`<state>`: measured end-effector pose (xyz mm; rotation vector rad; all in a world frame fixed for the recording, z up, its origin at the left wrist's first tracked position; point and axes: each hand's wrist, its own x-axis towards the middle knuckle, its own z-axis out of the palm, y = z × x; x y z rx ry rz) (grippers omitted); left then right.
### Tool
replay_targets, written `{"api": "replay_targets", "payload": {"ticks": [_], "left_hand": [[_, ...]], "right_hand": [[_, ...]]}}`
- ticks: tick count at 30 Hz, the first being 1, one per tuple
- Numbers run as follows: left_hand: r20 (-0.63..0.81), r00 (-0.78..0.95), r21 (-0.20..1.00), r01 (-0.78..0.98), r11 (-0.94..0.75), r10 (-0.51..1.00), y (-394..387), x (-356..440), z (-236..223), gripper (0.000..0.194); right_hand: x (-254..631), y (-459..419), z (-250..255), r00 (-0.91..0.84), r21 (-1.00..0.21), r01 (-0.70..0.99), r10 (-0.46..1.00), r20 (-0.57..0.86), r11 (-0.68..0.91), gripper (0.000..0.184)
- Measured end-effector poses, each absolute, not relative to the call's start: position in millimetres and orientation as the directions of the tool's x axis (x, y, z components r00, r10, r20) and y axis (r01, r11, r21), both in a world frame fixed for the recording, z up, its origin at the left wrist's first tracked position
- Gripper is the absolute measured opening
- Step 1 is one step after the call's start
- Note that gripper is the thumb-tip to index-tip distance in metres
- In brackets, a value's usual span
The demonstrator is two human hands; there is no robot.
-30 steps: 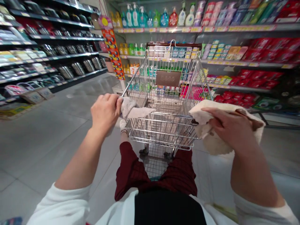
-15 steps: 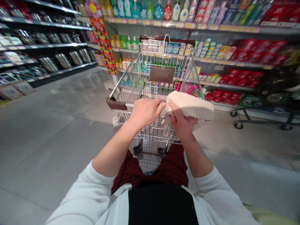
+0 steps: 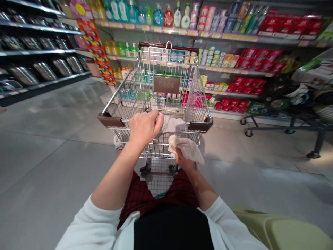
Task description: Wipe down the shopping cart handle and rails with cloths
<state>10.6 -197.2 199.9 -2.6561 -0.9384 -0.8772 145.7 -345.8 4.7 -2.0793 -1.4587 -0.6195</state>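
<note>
My left hand (image 3: pixel 143 127) is closed over the handle bar of a metal shopping cart (image 3: pixel 167 84), left of its middle. Against its thumb side, a whitish cloth (image 3: pixel 173 125) lies over the bar; whether the fingers also pinch it is hidden. Below and to the right, my right hand (image 3: pixel 185 161) grips a cream cloth (image 3: pixel 189 148), which spreads over the fingers and hangs toward the right. I cannot tell whether both pieces are one cloth. The cart's brown corner grips (image 3: pixel 200 125) show at both ends of the handle.
Shelves of soap bottles (image 3: pixel 158 16) and red packs (image 3: pixel 246 85) stand beyond the cart. Metal pots (image 3: pixel 43 71) line the left shelves. A loaded dark trolley (image 3: pixel 275 121) stands at right. A pale green curved surface (image 3: pixel 286 229) is at the lower right.
My right hand has drawn down and left with the cream cloth, uncovering the handle's right part. My left hand stays at the bar. The view has turned somewhat right.
</note>
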Motion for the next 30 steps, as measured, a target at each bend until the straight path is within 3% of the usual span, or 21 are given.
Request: {"api": "replay_targets", "payload": {"ticks": [3, 6, 9, 12, 16, 19, 21, 25, 30], "left_hand": [[0.601, 0.62, 0.016, 0.621, -0.784, 0.504, -196, 10, 200, 0.048], [0.627, 0.616, 0.004, 0.609, -0.793, 0.477, -195, 9, 199, 0.047], [0.654, 0.612, -0.011, 0.596, -0.803, 0.445, -194, 9, 198, 0.046], [0.669, 0.603, -0.014, 0.595, -0.803, 0.435, -194, 10, 197, 0.046], [0.66, 0.607, 0.003, 0.586, -0.81, 0.442, -194, 10, 197, 0.045], [0.648, 0.608, 0.023, 0.585, -0.81, 0.458, -194, 10, 197, 0.044], [0.646, 0.603, 0.031, 0.592, -0.805, 0.468, -194, 10, 197, 0.044], [0.652, 0.594, 0.042, 0.592, -0.805, 0.472, -195, 11, 196, 0.044], [0.657, 0.596, 0.025, 0.594, -0.804, 0.461, -194, 11, 195, 0.043]], "right_hand": [[143, -361, -1, 0.379, -0.185, 0.917, 0.631, 0.676, -0.352, 0.037], [153, -374, 26, 0.459, -0.276, 0.868, 0.453, 0.764, -0.414, 0.038], [169, -377, 61, 0.488, -0.386, 0.853, 0.276, 0.828, -0.351, 0.035], [179, -369, 61, 0.549, -0.484, 0.834, 0.306, 0.778, -0.265, 0.04], [180, -363, 3, 0.707, -0.656, 0.704, 0.358, 0.61, -0.272, 0.044], [179, -369, -25, 0.741, -0.701, 0.665, 0.345, 0.576, -0.259, 0.041], [180, -375, -17, 0.736, -0.715, 0.67, 0.304, 0.604, -0.201, 0.037], [191, -374, 36, 0.827, -0.825, 0.563, 0.017, 0.563, -0.054, 0.039], [218, -353, 83, 0.846, -0.848, 0.521, 0.08, 0.528, 0.094, 0.043]]}}
